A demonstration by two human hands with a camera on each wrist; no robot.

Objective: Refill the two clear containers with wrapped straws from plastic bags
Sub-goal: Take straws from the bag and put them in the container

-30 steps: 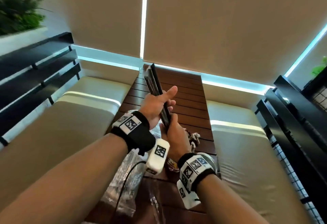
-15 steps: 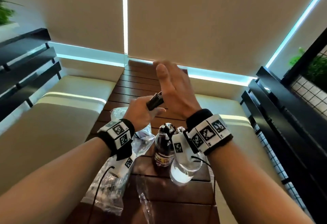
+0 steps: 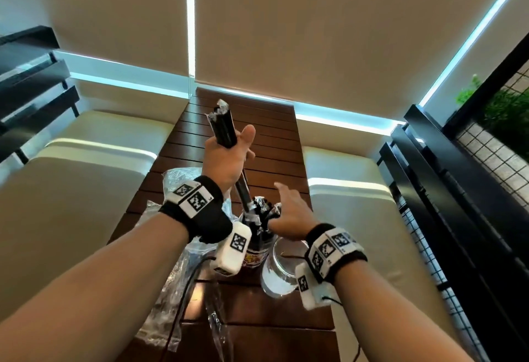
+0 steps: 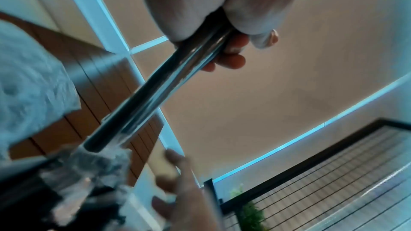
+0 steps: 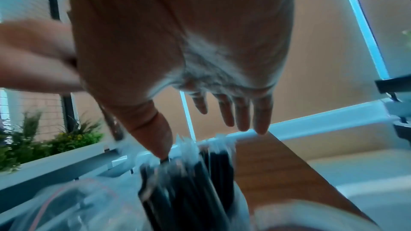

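Nearest on the slatted wooden table [image 3: 274,138] lie crumpled clear plastic bags [image 3: 160,330], spread at the left under the left forearm. Just beyond them two clear containers stand side by side: the right one [image 3: 279,271] looks bare inside, while the left one [image 3: 257,250] is packed with upright black wrapped straws [image 3: 262,212] whose clear wrapper ends fan out above its rim. It bears a red and yellow label, too blurred to read. The right hand [image 3: 293,215] hovers at those straw tops, fingers straight and spread, the thumb touching the wrappers and gripping nothing. Further back and higher, the left hand [image 3: 229,158] is clenched round a bundle of black wrapped straws [image 3: 224,125], tilted with its lower end dipping into the filled container. Behind the table hang beige roller blinds [image 3: 329,26].
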